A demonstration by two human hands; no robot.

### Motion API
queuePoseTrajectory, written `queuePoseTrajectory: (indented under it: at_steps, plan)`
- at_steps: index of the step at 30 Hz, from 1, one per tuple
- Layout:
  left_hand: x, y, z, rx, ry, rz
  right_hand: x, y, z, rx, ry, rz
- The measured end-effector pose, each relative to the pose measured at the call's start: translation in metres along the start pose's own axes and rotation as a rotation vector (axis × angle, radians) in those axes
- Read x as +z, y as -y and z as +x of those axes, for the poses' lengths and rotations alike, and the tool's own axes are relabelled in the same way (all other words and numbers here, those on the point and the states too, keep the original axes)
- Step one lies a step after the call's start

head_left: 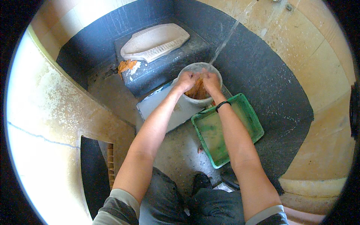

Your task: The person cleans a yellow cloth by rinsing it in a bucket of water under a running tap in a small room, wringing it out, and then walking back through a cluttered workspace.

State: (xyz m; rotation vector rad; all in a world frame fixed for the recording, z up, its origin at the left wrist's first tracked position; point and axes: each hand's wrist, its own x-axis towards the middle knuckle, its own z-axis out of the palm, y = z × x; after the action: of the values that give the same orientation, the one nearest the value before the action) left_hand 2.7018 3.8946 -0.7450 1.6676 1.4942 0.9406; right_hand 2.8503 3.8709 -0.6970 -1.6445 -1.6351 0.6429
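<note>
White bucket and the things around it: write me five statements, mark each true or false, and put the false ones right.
1. The left hand and right hand both grip orange-brown cloth at the white bucket. True.
2. The black band circles the left wrist. False: it circles the right wrist.
3. The green tray lies nearer the person than the bucket does. True.
4. A crumpled orange piece lies in the green tray. False: it lies at the left corner of the dark block, beside the pale ceramic basin.
5. A water stream slants down toward the bucket. True.
</note>
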Motion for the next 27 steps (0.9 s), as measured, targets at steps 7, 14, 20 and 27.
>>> queuePoseTrajectory:
  at_steps: [7,14,20,27]
  plan:
    - [-0.019,0.020,-0.001,0.083,-0.043,-0.004,0.006,0.013,-0.009,-0.130,0.152,-0.054]
    - [-0.013,-0.009,-0.007,-0.026,0.037,0.117,0.009,-0.015,0.006,-0.077,0.043,0.067]
    - [-0.007,0.017,-0.013,0.081,0.135,0.286,0.014,0.008,-0.003,-0.040,-0.028,0.037]
    - [0.004,-0.009,-0.009,0.026,0.075,0.177,0.013,-0.025,0.012,-0.097,0.193,-0.193]
